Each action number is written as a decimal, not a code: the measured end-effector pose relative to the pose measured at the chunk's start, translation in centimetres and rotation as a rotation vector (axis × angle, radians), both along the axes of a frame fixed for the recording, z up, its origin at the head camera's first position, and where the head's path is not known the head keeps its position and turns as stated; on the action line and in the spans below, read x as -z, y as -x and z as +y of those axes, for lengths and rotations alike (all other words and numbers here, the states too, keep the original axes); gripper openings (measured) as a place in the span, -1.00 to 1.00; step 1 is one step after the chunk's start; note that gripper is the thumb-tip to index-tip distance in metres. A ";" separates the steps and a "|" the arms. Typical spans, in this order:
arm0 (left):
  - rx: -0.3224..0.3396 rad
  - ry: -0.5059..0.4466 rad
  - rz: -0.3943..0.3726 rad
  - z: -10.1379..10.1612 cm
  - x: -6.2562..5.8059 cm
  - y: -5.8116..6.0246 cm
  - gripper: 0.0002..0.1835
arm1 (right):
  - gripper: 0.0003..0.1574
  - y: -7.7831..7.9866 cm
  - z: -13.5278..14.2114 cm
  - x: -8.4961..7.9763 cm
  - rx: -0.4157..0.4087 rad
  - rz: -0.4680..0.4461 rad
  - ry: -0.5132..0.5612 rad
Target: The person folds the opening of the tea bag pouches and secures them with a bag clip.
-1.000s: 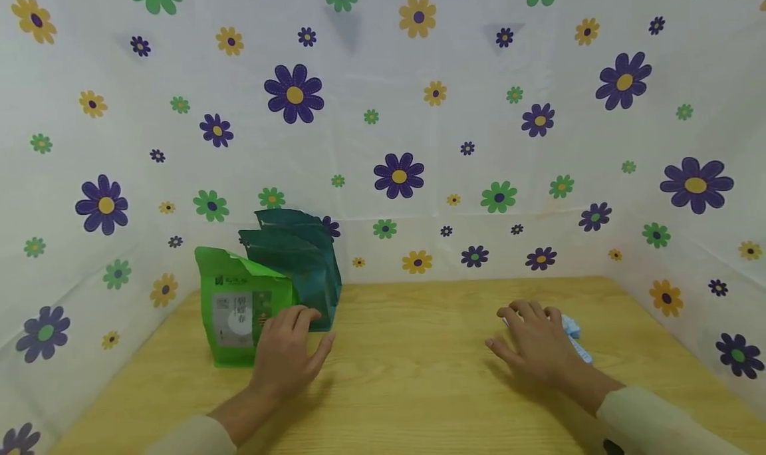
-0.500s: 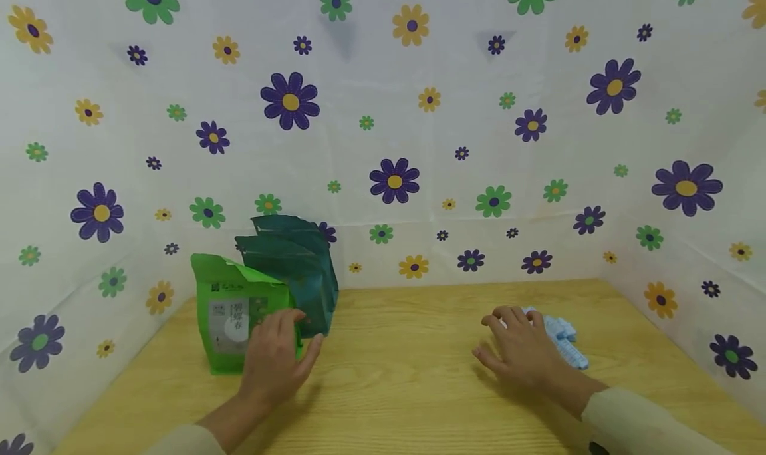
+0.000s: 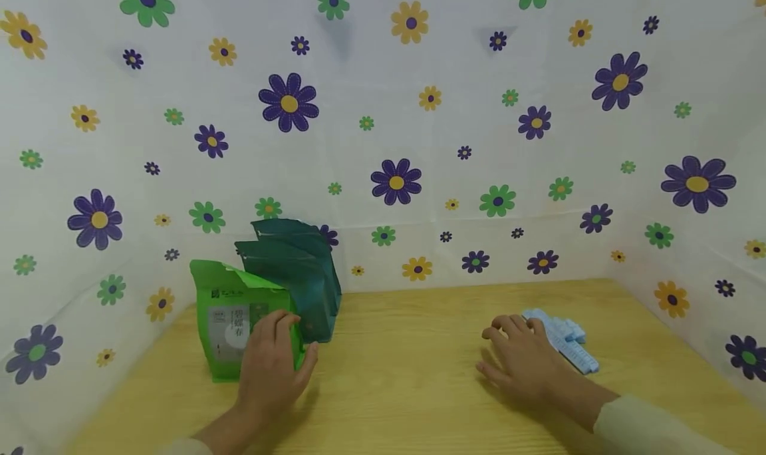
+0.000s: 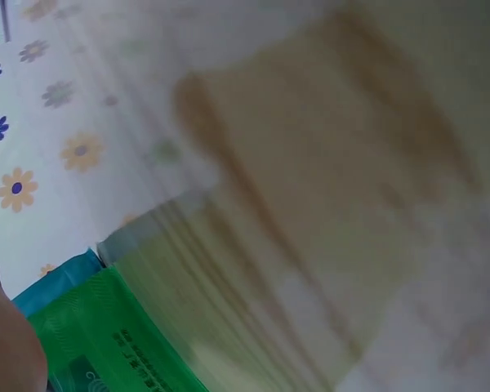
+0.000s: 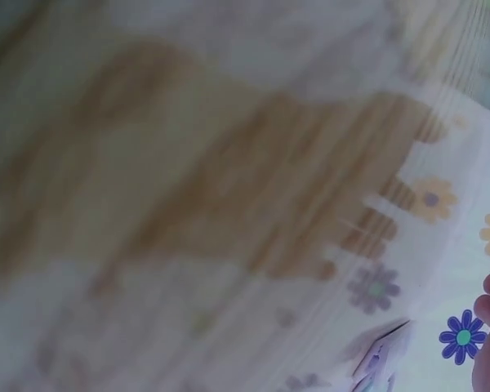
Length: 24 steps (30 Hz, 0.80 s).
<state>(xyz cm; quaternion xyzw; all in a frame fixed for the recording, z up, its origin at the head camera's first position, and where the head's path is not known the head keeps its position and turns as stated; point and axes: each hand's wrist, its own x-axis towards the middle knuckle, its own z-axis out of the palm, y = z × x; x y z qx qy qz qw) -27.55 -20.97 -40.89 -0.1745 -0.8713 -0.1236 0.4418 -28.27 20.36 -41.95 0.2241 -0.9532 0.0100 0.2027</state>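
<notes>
In the head view my left hand (image 3: 272, 368) hovers before a bright green pouch of tea (image 3: 224, 292), covering its lower right part. Its fingers are loosely bent and hold nothing; I cannot tell whether they touch the pouch. Two dark teal pouches (image 3: 314, 285) stand upright behind the green one. On the right, my right hand (image 3: 523, 362) is over the table with relaxed, spread fingers and nothing in them. Just beyond it lie light blue strips (image 3: 568, 345) with fine markings, partly hidden by the hand. The green pouch (image 4: 118, 335) also shows in the left wrist view.
A wood-patterned table (image 3: 395, 375) spans the front. White cloth (image 3: 353, 136) printed with flowers encloses its back and sides. Much of both wrist views is blurred.
Both hands have shifted slightly left and closer to me, staying relaxed. More of the light blue strips shows beside the right hand. The pouches stay standing.
</notes>
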 end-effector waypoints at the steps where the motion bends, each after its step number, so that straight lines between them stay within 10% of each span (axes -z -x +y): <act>1: -0.002 -0.001 -0.003 0.0 0.1 0.1 -0.48 | -0.42 -0.1 0.1 -0.1 0.000 0.009 -0.002; 18: -0.202 -0.212 -0.130 -4.4 0.3 -0.3 -0.40 | -0.66 -0.5 1.0 -0.6 -0.060 -0.049 0.026; 24: -0.275 -0.367 -0.174 -5.3 -1.4 0.7 -0.12 | -0.66 0.6 1.5 -1.8 -0.051 -0.036 0.027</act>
